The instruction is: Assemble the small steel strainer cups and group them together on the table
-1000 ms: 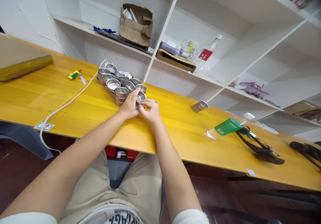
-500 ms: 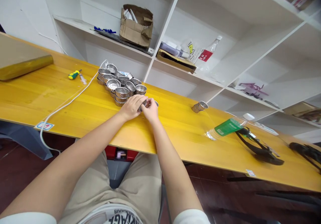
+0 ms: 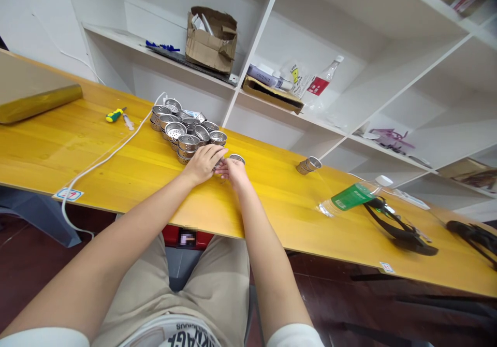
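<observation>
My left hand [image 3: 202, 164] curls around a small perforated metal cup, a strainer basket, most of which its fingers hide. Against the near side of that cup press the bunched fingers of my right hand [image 3: 233, 172]; whether they pinch its rim or something small cannot be made out. Just behind my right hand another metal cup [image 3: 237, 158] stands on the table. Left of and beyond both hands is a crowded group of stacked perforated metal cups [image 3: 188, 143], several of them tilted.
A short leaning stack of cups [image 3: 309, 165] stands to the right on the yellow table [image 3: 267, 202]. Farther right are a green-labelled bottle [image 3: 352, 197] and a black strap [image 3: 404, 233]. A screwdriver [image 3: 115, 115] and a white cable [image 3: 112, 155] lie left. White shelves [image 3: 256, 31] rise behind.
My right hand's fingers have shifted lower and closer together at the held cup, uncovering more of the cup behind. My left hand has hardly moved.
</observation>
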{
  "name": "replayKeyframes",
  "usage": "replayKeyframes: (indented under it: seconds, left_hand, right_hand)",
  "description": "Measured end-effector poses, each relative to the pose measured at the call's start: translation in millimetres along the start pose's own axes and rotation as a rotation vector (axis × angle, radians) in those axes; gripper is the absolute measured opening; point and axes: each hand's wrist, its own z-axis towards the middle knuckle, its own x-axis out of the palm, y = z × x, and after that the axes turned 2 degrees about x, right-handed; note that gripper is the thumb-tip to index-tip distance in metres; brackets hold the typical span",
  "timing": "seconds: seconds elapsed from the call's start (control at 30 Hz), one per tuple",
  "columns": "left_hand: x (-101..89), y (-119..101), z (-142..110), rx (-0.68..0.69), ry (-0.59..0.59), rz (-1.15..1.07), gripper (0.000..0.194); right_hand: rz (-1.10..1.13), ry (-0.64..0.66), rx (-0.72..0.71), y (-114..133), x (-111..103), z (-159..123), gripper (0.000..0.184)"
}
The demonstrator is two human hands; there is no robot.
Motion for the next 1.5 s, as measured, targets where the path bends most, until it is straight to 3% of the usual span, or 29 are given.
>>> replayKeyframes:
  seconds: [0.23,0.4,0.6,0.77,0.97,1.1,1.2,1.33,1.5]
  left_hand:
    - [2.2,-2.2,-0.6,0.011,0.006,0.001,0.061]
    - [1.3,-2.3,-1.0,0.043,-0.022,0.004,0.062]
    - [2.0,-2.2,-0.7,0.058,-0.001,0.041,0.054]
    - [-0.3,-7.5,1.9,-0.016,0.060,0.049,0.051]
    - [-0.2,-6.9,2.6,-0.168,-0.001,-0.007,0.063]
    - [1.8,-1.6,0.1,-0.206,-0.069,-0.063,0.070]
    - [2.8,-0.8,0.2,-0.203,-0.100,-0.080,0.069]
    - [7.3,-1.5,1.7,-0.214,-0.076,-0.052,0.072]
    - [16.7,2.1,0.2,-0.252,-0.004,-0.026,0.065]
  right_hand:
    - [0.389,0.165,0.026,9.3,-2.3,-4.0,0.024]
    - [0.383,0.310,0.047,8.2,-3.4,-5.6,0.030]
    - [0.307,0.316,0.092,10.5,-7.2,-4.8,0.036]
    - [0.236,0.255,0.061,13.1,-6.4,-6.4,0.043]
    - [0.264,0.141,-0.011,19.5,-4.7,-9.2,0.043]
    - [0.413,-0.028,-0.185,27.4,-18.3,-4.5,0.041]
    - [0.455,-0.177,-0.229,27.6,-29.3,2.3,0.036]
    - [0.236,-0.317,-0.236,17.5,-31.0,10.1,0.030]
    - [-0.517,-0.412,-0.340,7.0,-29.2,10.4,0.029]
